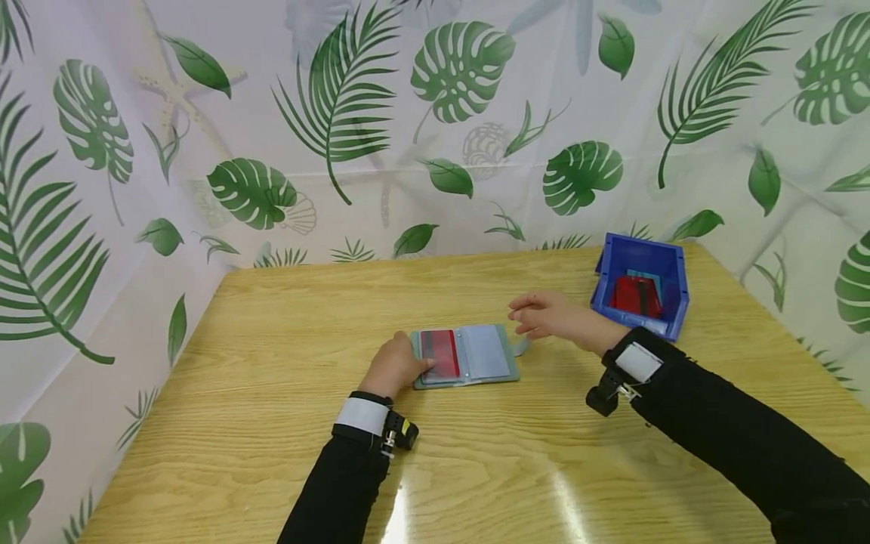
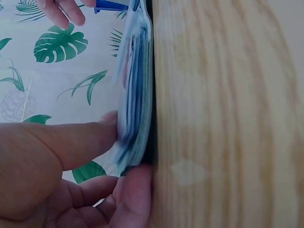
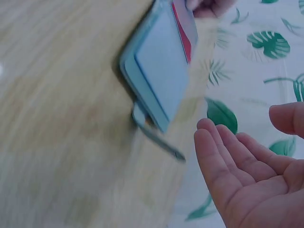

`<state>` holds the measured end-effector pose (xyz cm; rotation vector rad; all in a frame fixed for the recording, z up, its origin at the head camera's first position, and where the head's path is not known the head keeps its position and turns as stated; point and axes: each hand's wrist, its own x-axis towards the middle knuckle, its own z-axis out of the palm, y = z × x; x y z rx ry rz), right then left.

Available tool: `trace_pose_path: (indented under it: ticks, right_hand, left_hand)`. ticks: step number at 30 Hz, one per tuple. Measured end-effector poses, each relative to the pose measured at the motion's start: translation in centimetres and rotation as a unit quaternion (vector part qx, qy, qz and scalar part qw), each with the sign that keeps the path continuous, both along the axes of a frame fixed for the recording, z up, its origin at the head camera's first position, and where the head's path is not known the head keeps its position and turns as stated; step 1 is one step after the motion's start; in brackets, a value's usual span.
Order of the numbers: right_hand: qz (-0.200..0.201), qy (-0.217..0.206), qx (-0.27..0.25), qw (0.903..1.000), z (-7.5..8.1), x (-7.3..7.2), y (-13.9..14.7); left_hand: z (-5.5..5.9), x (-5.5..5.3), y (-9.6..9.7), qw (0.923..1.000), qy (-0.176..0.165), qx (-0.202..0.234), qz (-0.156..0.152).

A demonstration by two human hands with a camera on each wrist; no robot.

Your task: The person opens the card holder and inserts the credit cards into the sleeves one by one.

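Note:
An opened light-blue card holder (image 1: 467, 355) with clear sleeves lies on the table. A red card (image 1: 445, 353) shows in its left-hand sleeve, and the right-hand sleeve (image 1: 486, 351) looks pale. My left hand (image 1: 394, 366) pinches the left end, thumb on the sleeves and fingers at the cover's underside, as the left wrist view shows with the stacked sleeves (image 2: 135, 90). From the right end sticks out a small snap strap (image 3: 159, 140). My right hand (image 1: 560, 321) hovers just right of that strap, its fingers extended and holding nothing.
At the back right of the wooden table (image 1: 285, 423) stands a blue plastic bin (image 1: 671, 264). Inside it lie a red card holder (image 1: 637, 295) with a dark band and a light-blue item (image 1: 646, 275). A leaf-patterned cloth (image 1: 381, 113) hangs behind the table.

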<state>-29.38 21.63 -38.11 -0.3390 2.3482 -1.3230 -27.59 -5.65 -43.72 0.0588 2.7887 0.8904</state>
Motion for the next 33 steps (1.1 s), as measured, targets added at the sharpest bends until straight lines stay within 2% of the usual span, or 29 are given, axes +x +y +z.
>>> trace_pose_path:
  ticks: [8, 12, 15, 17, 21, 22, 24, 27, 33]
  right_hand:
    - [-0.024, 0.021, 0.043, 0.9986, 2.8, -0.6, 3.8]
    - [-0.043, 0.033, 0.053, 0.9971, 3.1, -1.3, 5.9]
    - [-0.079, 0.070, 0.072, 0.9918, 3.0, -1.8, 7.5]
    - [-0.121, 0.123, 0.100, 0.9799, 2.7, -2.1, 8.6]
    - [-0.215, 0.238, 0.150, 0.9352, 1.5, -2.6, 10.4]
    - [-0.229, 0.262, 0.163, 0.9233, 1.1, -2.7, 10.7]
    - [-0.242, 0.289, 0.179, 0.9086, 0.3, -3.0, 11.3]
    - [-0.242, 0.289, 0.212, 0.9017, -0.9, -3.4, 12.0]
    - [-0.242, 0.228, 0.274, 0.9024, -3.1, -4.1, 12.8]
  left_hand:
    - [-0.1, 0.0, -0.2, 1.0000, 0.000, 0.009, 0.003]
    - [-0.2, 0.2, -0.3, 0.9998, 0.003, 0.017, 0.006]
    - [-0.3, 0.3, -0.2, 0.9997, 0.002, 0.024, 0.006]
    - [-0.4, 0.3, -0.2, 0.9996, 0.002, 0.027, 0.007]
    - [-0.5, 0.2, -0.2, 0.9996, 0.001, 0.028, 0.008]
    - [-0.5, 0.2, -0.3, 0.9996, 0.002, 0.028, 0.008]
    - [-0.6, 0.2, -0.3, 0.9995, 0.003, 0.029, 0.008]
    - [-0.6, 0.2, -0.3, 0.9994, 0.004, 0.033, 0.007]
    - [-0.3, 0.3, -0.2, 0.9994, 0.010, 0.034, 0.004]
